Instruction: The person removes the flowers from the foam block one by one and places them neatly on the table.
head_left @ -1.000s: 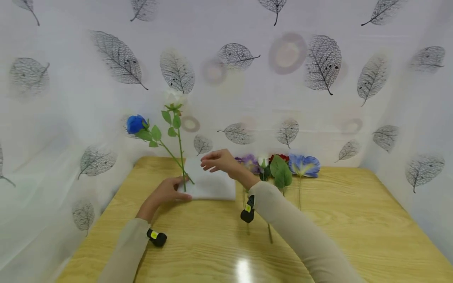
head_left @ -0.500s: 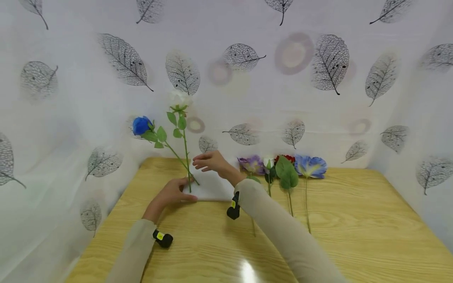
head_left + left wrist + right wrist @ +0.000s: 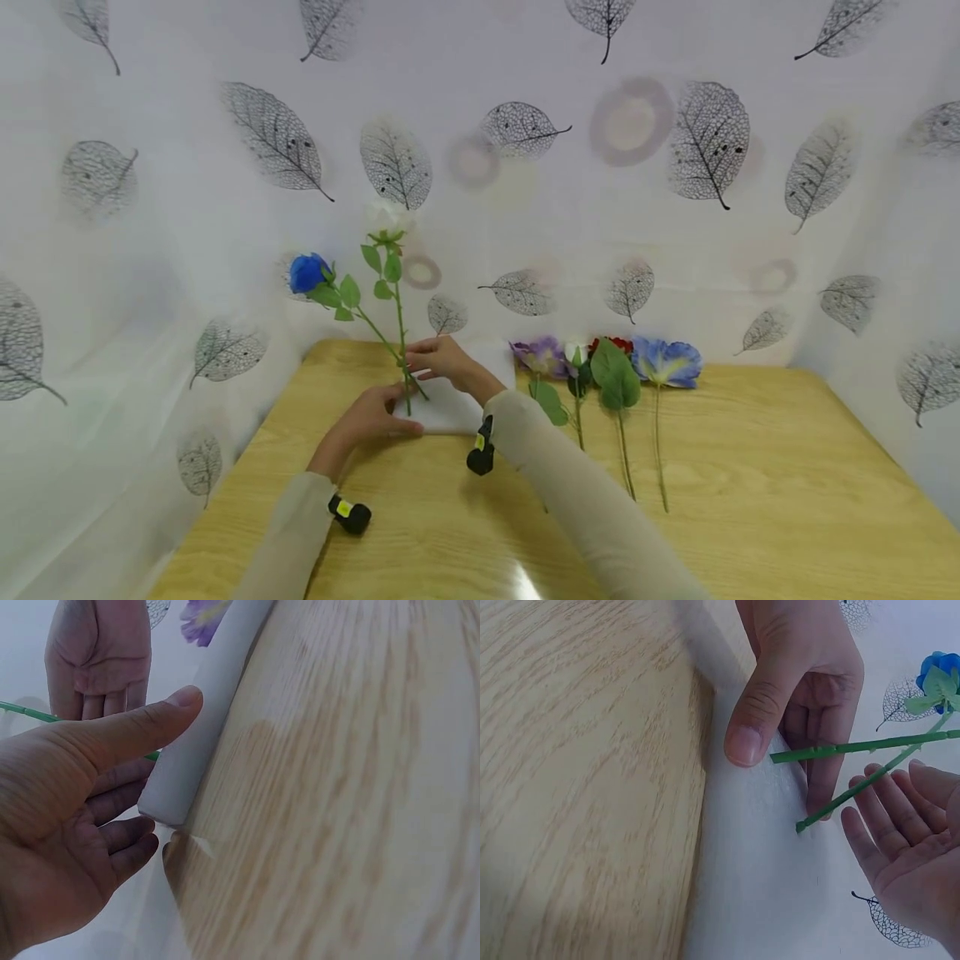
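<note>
In the head view, a blue rose point(image 3: 309, 273) and a white rose point(image 3: 388, 221) stand at the left, the blue one leaning far over. Their green stems cross low down and end at the top of a white foam block point(image 3: 453, 412). My left hand point(image 3: 367, 417) grips the block's left end, thumb along its front edge, as the left wrist view also shows. My right hand point(image 3: 444, 364) hovers above the block beside the stems. Its fingers are loosely bent, and the right wrist view shows no stem pinched between them.
Right of the block lie a purple flower point(image 3: 542, 357), a white rosebud point(image 3: 576, 354), a red flower point(image 3: 611, 344) with a broad green leaf, and a blue flower point(image 3: 667, 362). A leaf-printed white curtain point(image 3: 540, 192) closes off the back of the wooden table point(image 3: 750, 467).
My right hand has moved left, from over the block to beside the rose stems. My left hand has kept its place on the block. The head view has shifted slightly.
</note>
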The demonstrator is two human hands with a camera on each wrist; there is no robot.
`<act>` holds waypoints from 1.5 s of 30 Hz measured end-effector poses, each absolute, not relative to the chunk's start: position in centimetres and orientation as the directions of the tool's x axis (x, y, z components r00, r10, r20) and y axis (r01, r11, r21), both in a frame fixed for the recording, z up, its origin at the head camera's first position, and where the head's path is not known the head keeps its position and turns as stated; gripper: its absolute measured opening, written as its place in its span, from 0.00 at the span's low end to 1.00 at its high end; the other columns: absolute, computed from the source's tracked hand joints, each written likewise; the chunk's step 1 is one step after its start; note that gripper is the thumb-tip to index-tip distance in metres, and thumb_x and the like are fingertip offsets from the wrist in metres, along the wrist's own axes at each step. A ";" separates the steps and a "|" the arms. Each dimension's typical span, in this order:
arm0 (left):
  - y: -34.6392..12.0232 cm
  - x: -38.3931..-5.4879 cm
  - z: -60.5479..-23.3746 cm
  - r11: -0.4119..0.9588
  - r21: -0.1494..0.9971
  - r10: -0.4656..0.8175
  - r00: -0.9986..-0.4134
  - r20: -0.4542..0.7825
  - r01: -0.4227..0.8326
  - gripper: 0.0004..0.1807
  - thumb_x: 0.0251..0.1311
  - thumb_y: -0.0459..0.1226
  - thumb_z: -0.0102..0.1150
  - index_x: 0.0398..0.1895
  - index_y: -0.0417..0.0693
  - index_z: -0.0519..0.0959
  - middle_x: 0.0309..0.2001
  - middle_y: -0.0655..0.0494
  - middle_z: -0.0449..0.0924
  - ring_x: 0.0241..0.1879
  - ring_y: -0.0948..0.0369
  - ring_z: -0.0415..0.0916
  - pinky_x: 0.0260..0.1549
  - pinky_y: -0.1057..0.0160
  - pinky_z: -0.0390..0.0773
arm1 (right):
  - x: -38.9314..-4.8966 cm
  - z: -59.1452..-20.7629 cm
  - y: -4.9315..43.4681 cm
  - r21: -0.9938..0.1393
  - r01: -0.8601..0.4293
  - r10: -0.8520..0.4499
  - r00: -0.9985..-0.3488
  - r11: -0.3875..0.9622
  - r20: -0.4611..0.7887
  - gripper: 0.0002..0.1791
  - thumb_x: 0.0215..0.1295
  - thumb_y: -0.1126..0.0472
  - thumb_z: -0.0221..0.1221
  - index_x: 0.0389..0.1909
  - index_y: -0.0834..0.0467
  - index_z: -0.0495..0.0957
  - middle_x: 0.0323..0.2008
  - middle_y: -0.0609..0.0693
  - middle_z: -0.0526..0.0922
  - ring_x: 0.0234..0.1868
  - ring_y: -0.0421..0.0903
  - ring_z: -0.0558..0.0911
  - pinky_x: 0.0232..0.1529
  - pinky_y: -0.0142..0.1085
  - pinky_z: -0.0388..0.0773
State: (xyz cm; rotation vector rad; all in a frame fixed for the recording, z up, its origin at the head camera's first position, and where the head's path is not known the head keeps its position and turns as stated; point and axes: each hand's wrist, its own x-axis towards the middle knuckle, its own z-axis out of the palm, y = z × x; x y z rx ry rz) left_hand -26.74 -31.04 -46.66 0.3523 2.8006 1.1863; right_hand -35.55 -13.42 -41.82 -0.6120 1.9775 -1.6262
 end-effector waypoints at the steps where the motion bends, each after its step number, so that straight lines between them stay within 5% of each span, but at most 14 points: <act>1: -31.0 -26.7 -46.7 0.671 0.720 0.243 -0.970 0.013 0.178 0.45 0.52 0.48 0.79 0.71 0.38 0.72 0.71 0.36 0.70 0.71 0.39 0.66 0.69 0.39 0.69 | -35.5 -41.8 -13.4 -0.983 -0.021 -0.632 -0.768 0.182 -0.101 0.19 0.77 0.61 0.56 0.63 0.64 0.79 0.57 0.62 0.85 0.57 0.55 0.85 0.58 0.45 0.84; 13: -31.1 -26.8 -46.9 0.667 0.727 0.234 -0.972 0.007 0.165 0.46 0.51 0.49 0.79 0.72 0.41 0.71 0.73 0.38 0.67 0.73 0.40 0.63 0.71 0.39 0.66 | -34.8 -41.2 -13.6 -0.985 -0.031 -0.619 -0.781 0.167 -0.080 0.16 0.77 0.62 0.56 0.57 0.66 0.82 0.49 0.63 0.88 0.42 0.45 0.89 0.53 0.43 0.86; 30: -31.1 -26.7 -47.0 0.680 0.714 0.235 -0.972 0.006 0.168 0.49 0.51 0.50 0.78 0.74 0.41 0.67 0.75 0.39 0.64 0.74 0.41 0.62 0.71 0.41 0.66 | -34.2 -41.1 -12.5 -0.994 -0.064 -0.551 -0.834 0.092 0.002 0.16 0.74 0.64 0.59 0.54 0.71 0.82 0.49 0.65 0.87 0.48 0.55 0.89 0.54 0.46 0.86; 45: -31.1 -26.8 -46.8 0.669 0.719 0.247 -0.969 0.027 0.191 0.50 0.51 0.48 0.79 0.75 0.41 0.65 0.74 0.40 0.65 0.75 0.41 0.61 0.73 0.41 0.65 | -32.7 -42.0 -12.6 -0.989 -0.129 -0.390 -0.916 0.066 0.094 0.13 0.68 0.66 0.63 0.47 0.71 0.85 0.42 0.63 0.90 0.38 0.46 0.90 0.44 0.42 0.89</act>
